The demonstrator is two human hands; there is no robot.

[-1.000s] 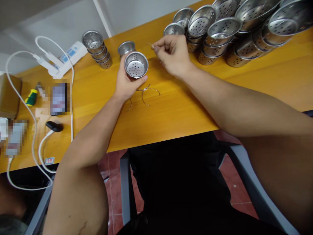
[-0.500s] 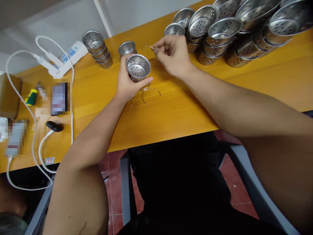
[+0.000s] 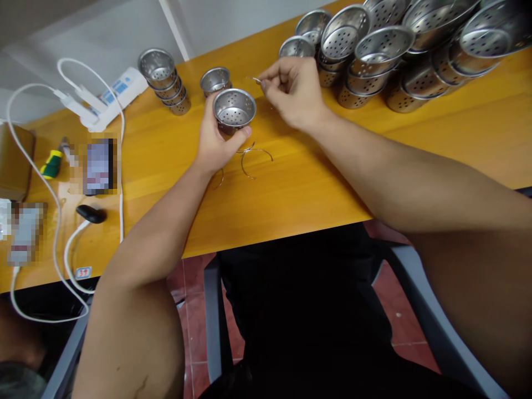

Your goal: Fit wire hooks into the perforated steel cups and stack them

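My left hand [image 3: 214, 138] is wrapped round a perforated metal cup [image 3: 235, 110], held above the table with its open top tilted toward me. To its right, my right hand [image 3: 293, 88] pinches a thin piece of wire [image 3: 254, 79] between thumb and fingers; most of the wire is hidden or too fine to make out. Below the cup, several thin curved wires [image 3: 249, 166] lie on the wood. Another perforated cup [image 3: 215, 79] stands just behind my left hand, partly covered by it.
Several stacks of perforated cups [image 3: 368, 83] crowd the back right of the table [image 3: 291, 188]. A smaller cup stack [image 3: 164, 80] stands at the back left, near a white power strip [image 3: 118, 100]. White cables, a blurred phone [image 3: 98, 166] and a green-yellow handled tool [image 3: 52, 164] lie at left.
My left hand has turned the cup slightly, and its thumb has drawn in closer against the cup's side. The right hand with the wire stays almost in place.
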